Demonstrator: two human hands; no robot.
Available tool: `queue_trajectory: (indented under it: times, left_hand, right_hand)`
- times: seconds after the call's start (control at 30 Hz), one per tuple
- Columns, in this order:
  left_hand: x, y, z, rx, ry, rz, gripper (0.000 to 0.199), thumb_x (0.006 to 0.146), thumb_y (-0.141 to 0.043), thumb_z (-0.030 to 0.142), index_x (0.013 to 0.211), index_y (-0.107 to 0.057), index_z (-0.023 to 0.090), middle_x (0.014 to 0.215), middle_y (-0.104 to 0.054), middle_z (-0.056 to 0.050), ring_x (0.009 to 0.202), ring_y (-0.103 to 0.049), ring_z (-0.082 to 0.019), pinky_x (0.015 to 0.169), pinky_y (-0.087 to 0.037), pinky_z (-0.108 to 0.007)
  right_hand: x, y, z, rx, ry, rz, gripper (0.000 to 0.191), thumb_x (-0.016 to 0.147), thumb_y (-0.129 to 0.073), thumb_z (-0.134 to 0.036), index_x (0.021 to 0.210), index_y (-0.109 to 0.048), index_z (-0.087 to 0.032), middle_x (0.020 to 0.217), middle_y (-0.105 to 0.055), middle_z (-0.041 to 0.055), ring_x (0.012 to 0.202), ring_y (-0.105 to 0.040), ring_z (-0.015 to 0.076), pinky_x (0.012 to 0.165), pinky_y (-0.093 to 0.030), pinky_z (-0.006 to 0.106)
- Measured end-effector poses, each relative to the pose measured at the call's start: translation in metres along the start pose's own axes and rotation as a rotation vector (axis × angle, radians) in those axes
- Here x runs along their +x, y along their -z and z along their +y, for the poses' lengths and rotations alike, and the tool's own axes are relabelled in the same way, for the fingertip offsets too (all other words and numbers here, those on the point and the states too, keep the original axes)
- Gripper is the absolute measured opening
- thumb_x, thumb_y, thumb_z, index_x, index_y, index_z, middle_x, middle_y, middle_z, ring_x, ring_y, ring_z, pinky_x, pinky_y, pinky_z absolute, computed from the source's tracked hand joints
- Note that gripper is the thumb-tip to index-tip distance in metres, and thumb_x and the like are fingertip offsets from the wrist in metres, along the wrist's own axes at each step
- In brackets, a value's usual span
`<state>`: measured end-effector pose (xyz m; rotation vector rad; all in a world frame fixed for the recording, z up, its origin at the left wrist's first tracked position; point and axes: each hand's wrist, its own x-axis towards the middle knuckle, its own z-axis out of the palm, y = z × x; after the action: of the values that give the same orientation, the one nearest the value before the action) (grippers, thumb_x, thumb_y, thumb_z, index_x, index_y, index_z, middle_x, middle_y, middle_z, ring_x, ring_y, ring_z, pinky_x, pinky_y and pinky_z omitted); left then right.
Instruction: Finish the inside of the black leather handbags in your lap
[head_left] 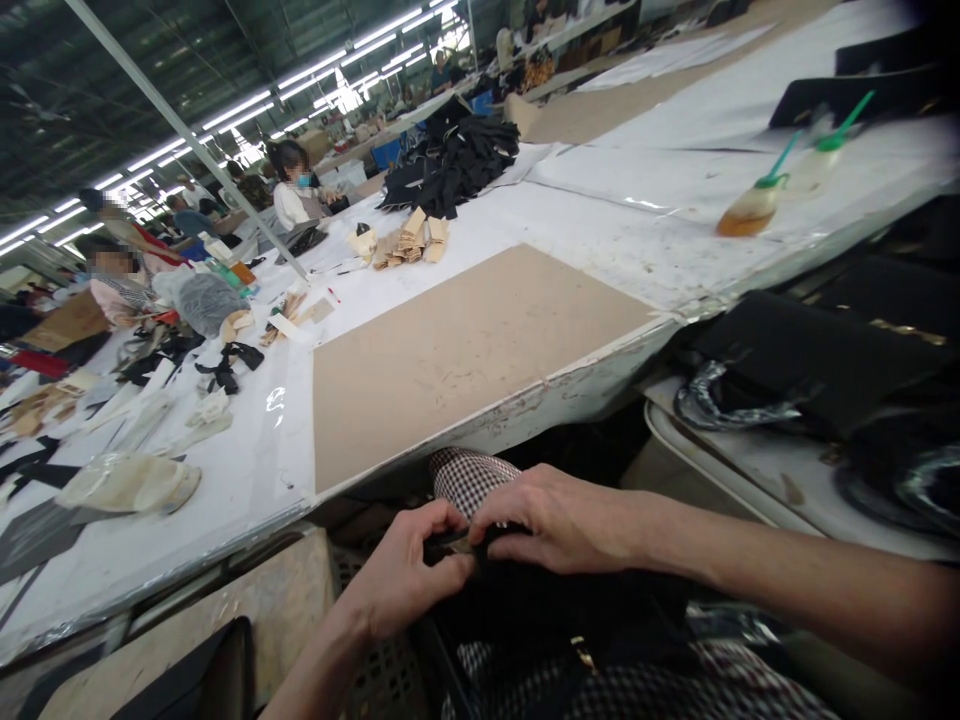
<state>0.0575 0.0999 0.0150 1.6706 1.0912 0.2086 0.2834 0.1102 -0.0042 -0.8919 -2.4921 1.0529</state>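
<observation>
A black item (555, 610), perhaps a bag, rests on my lap over checkered cloth, with a small gold-coloured metal piece on its lower part. My left hand (412, 565) pinches its upper edge between thumb and fingers. Close beside it, my right hand (536, 520) grips the same edge, thumb below and fingers curled above. A narrow opening or fold shows between the two hands. The item's dark lower part blends into shadow.
A brown sheet (465, 350) lies on the white table (570, 210) ahead. Glue bottles (750, 205) stand at right; black pieces (457, 155) are heaped farther back. Black bags (810, 360) lie on a right-hand stand. People work at left. A board (277, 610) sits lower left.
</observation>
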Motion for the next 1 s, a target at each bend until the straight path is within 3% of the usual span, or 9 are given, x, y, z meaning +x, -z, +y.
queue_trajectory:
  times: [0.17, 0.5, 0.67, 0.83, 1.0]
  left_hand:
    - [-0.001, 0.004, 0.003, -0.041, 0.074, -0.052, 0.025, 0.072, -0.073, 0.026, 0.094, -0.064, 0.015, 0.082, -0.057, 0.002, 0.078, -0.048, -0.015, 0.068, -0.037, -0.024]
    - [-0.005, 0.006, 0.0, -0.056, 0.051, -0.05, 0.03, 0.077, -0.072, 0.034, 0.1, -0.065, 0.017, 0.09, -0.062, 0.0, 0.087, -0.053, -0.019, 0.073, -0.04, -0.025]
    - [-0.006, 0.005, 0.004, 0.003, 0.09, -0.043, 0.05, 0.063, -0.084, 0.044, 0.102, -0.065, 0.019, 0.09, -0.063, 0.002, 0.086, -0.054, -0.019, 0.071, -0.04, -0.024]
    - [-0.004, 0.003, 0.004, 0.051, 0.14, -0.012, 0.06, 0.053, -0.089, 0.042, 0.104, -0.065, 0.02, 0.091, -0.064, 0.003, 0.087, -0.055, -0.019, 0.07, -0.041, -0.024]
    - [-0.002, 0.003, 0.005, 0.021, 0.148, -0.044, 0.053, 0.056, -0.088, 0.033, 0.102, -0.064, 0.019, 0.089, -0.064, 0.003, 0.085, -0.056, -0.018, 0.07, -0.042, -0.024]
  right_hand:
    - [-0.001, -0.001, -0.001, -0.027, -0.007, -0.005, 0.025, 0.089, -0.06, -0.027, 0.112, -0.07, -0.028, 0.101, -0.075, 0.0007, 0.09, -0.069, 0.0201, 0.078, -0.047, 0.028]
    - [-0.002, 0.005, -0.005, 0.046, -0.048, -0.006, 0.025, 0.087, -0.065, -0.027, 0.11, -0.073, -0.03, 0.095, -0.075, -0.0008, 0.084, -0.068, 0.017, 0.073, -0.046, 0.024]
    - [0.001, 0.006, 0.0, 0.089, -0.086, -0.016, 0.024, 0.084, -0.07, -0.034, 0.107, -0.074, -0.033, 0.094, -0.075, -0.0029, 0.085, -0.068, 0.0175, 0.072, -0.045, 0.024]
    - [0.001, 0.008, 0.002, 0.089, -0.069, -0.037, 0.04, 0.074, -0.077, -0.05, 0.109, -0.074, -0.032, 0.095, -0.075, -0.0002, 0.087, -0.068, 0.0214, 0.07, -0.045, 0.025]
    - [-0.001, 0.011, 0.002, 0.133, -0.075, -0.056, 0.035, 0.08, -0.072, -0.049, 0.11, -0.074, -0.031, 0.096, -0.075, -0.0005, 0.087, -0.068, 0.0206, 0.071, -0.045, 0.025]
